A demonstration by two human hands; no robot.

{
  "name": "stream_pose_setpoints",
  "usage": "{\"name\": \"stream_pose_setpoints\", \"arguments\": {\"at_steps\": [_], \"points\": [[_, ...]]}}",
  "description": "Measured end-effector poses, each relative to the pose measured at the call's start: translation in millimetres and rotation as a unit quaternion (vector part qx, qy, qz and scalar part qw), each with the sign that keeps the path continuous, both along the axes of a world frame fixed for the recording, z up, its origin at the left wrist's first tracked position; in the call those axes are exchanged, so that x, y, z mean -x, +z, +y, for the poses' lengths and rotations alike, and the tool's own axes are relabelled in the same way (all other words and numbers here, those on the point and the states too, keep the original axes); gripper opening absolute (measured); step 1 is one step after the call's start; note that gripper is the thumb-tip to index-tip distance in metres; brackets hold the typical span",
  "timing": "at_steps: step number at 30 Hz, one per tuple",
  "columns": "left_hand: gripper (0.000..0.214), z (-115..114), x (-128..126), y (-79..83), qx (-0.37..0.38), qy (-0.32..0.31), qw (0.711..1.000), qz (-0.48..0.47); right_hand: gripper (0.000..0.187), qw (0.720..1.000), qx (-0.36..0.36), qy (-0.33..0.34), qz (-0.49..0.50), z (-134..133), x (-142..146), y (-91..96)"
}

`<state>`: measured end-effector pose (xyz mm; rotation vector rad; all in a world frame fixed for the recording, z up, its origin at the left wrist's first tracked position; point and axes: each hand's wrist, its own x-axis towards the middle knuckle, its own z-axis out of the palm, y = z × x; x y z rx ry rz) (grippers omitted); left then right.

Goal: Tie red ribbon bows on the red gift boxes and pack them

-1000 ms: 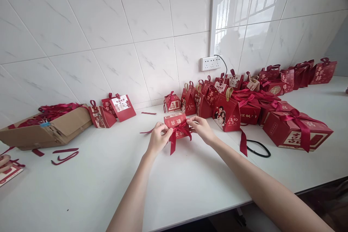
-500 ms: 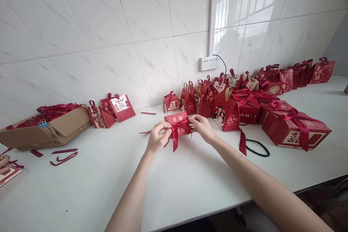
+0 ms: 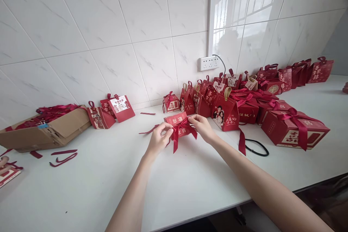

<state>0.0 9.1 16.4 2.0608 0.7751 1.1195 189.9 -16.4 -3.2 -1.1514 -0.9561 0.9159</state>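
Observation:
A small red gift box (image 3: 178, 122) with gold characters sits on the white counter (image 3: 174, 185) in front of me. A dark red ribbon (image 3: 179, 132) is wrapped around it, with tails hanging down its front. My left hand (image 3: 159, 139) pinches the ribbon at the box's left side. My right hand (image 3: 201, 127) pinches the ribbon at the box's right side. Both hands have their fingers closed on the ribbon.
Many finished red gift boxes (image 3: 295, 128) with bows crowd the counter to the right and behind. A flat cardboard box (image 3: 46, 130) holding ribbons lies at the left, loose ribbon pieces (image 3: 62, 156) beside it. A black hair band (image 3: 257, 147) lies at the right. Another person's fingers (image 3: 3, 162) show at the far left.
The ribbon's bow has been drawn tighter on the box, and its tails have shifted. My left hand moved slightly right and my right hand stayed at the box's right edge.

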Motion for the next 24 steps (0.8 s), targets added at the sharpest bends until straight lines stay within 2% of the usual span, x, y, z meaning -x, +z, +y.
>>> {"name": "stream_pose_setpoints", "arguments": {"at_steps": [4, 10, 16, 24], "points": [[0.016, 0.7, 0.2, -0.2, 0.016, 0.013, 1.000, -0.007, 0.035, 1.000, 0.004, 0.010, 0.009, -2.3, 0.8, 0.8], [0.021, 6.5, -0.3, -4.2, 0.036, 0.086, 0.996, -0.006, 0.037, 0.999, 0.003, 0.028, 0.046, -3.5, 4.0, 2.8], [0.020, 15.5, 1.9, -9.7, 0.083, 0.092, 0.992, -0.029, 0.034, 0.995, 0.012, 0.041, 0.087, -4.7, 4.3, 5.2], [0.021, 23.6, 1.4, -17.3, 0.085, 0.113, 0.988, -0.053, 0.022, 0.990, 0.025, 0.051, 0.129, -6.5, 5.8, 9.3]]}}
